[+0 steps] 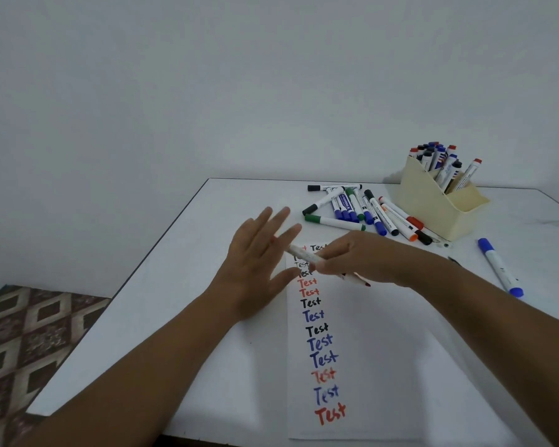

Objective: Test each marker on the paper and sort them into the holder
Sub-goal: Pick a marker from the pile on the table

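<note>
Paper (362,366) at table's (175,285) near edge, column of "Test" marks. Above it, right hand (359,256) pinches uncapped red marker (307,257); left hand (259,262) released, fingers straight. Marker light, stiff, smooth; grip mid-barrel. Holder (433,214) far right corner, loose markers (362,209) beside it.

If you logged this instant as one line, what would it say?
right hand: grips uncapped red-tipped white marker | left hand: open over white paper sheet | cream plastic holder: partly filled
</note>
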{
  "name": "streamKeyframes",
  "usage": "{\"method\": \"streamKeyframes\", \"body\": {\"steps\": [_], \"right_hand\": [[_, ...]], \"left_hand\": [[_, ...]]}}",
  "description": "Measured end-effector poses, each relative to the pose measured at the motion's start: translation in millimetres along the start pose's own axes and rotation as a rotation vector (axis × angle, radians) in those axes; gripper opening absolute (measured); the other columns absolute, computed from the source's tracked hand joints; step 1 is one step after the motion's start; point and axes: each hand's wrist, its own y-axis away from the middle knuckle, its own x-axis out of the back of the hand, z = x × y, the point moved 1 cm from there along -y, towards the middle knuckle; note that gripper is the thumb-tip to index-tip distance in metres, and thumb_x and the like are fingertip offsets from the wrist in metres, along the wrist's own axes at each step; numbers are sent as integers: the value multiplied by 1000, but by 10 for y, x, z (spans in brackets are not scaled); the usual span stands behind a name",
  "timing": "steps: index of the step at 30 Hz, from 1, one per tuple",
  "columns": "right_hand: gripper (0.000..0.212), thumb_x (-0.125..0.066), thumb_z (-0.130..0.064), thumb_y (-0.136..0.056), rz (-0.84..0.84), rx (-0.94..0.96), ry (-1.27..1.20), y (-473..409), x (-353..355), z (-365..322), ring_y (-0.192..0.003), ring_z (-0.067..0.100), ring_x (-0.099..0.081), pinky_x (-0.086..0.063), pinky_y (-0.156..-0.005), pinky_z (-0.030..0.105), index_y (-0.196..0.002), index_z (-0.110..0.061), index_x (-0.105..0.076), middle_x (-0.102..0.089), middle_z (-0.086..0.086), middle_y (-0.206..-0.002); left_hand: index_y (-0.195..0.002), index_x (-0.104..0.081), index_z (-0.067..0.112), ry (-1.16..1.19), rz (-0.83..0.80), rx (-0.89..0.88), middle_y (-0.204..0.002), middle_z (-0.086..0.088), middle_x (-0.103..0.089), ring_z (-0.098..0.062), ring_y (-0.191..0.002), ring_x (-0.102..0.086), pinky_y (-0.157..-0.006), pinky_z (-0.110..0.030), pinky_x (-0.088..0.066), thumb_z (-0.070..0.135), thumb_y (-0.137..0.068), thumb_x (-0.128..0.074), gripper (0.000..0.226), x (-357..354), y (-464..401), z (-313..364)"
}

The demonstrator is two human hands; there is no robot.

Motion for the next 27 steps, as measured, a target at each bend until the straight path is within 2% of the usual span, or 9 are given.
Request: {"method": "streamKeyframes", "body": {"steps": [3, 5, 8, 11, 13, 17, 21, 23, 27], "right_hand": [[32, -61, -43, -97, -54, 48, 196, 14, -50, -104, -74, 10, -58, -50, -72, 27, -127, -33, -68, -69, -11, -94], [36, -59, -42, -98, -48, 62, 333, 15, -60, -154, -87, 12, -61, -51, -84, 31, -132, -31, -65, -67, -10, -102], [38, -54, -45, -101, -29, 69, 545, -1, -80, -217, -87, 9, -52, -46, -81, 30, -136, -33, -61, -51, -16, -85], [35, -47, -45, -104, -13, 113, 887, -21, -72, -263, -98, 11, -40, -41, -96, 44, -137, -38, -55, -46, -12, -91], [32, -49, -43, -104, -6, 103, 913, -20, -62, -288, -103, 13, -38, -36, -101, 50, -135, -40, -56, -45, -13, -94], [23, -50, -43, -103, 134, 158, 884, -11, -56, -281, -87, 9, -43, -39, -84, 36, -121, -36, -64, -52, -13, -82], [12, -61, -37, -98, 333, 135, 246, 22, 19, -197, -64, 6, -56, -43, -59, 20, -102, -27, -67, -66, -9, -82], [11, -68, -27, -95, 414, 109, -227, 37, 42, -139, -71, 14, -64, -51, -65, 26, -103, -19, -67, -75, -4, -88], [26, -67, -7, -94, 387, 88, -1035, 56, -24, -54, -86, 30, -73, -62, -77, 35, -118, -8, -57, -76, 18, -101]], "left_hand": [[-143, -46, 17, -30, -67, -86, -148, -3, -49, -22, -138, -42, -114, -44, -35, 41, -99, -50, 50, -62, -6, 12], [-140, -51, 17, 19, -223, 17, -129, -3, -61, -20, -116, -53, -99, -39, -46, 41, -101, -46, 46, -42, -20, 33], [-134, -53, 19, 3, -410, 143, -118, -4, -61, -21, -103, -52, -84, -30, -40, 42, -103, -40, 41, 11, -39, 78], [-128, -50, 23, -66, -478, 166, -108, -2, -61, -19, -88, -51, -68, -31, -37, 47, -104, -35, 38, 48, -54, 98], [-129, -49, 29, -36, -462, 231, -106, -1, -64, -21, -87, -56, -68, -30, -40, 50, -102, -35, 36, 40, -40, 51], [-134, -42, 35, 165, -373, 359, -90, 11, -55, -12, -80, -53, -69, -30, -44, 55, -95, -49, 44, 66, -22, 39], [-148, -15, 37, 435, -211, 554, -109, 13, -53, -4, -95, -51, -90, -32, -49, 29, -99, -52, 62, 40, 12, -15], [-148, -15, 35, 441, -220, 568, -125, 15, -55, -3, -111, -51, -103, -34, -45, 15, -103, -43, 57, 32, 14, -28], [-145, -21, 42, 478, -352, 569, -139, 16, -55, -5, -122, -54, -107, -34, -43, 22, -103, -49, 54, 81, -24, 37]]}}
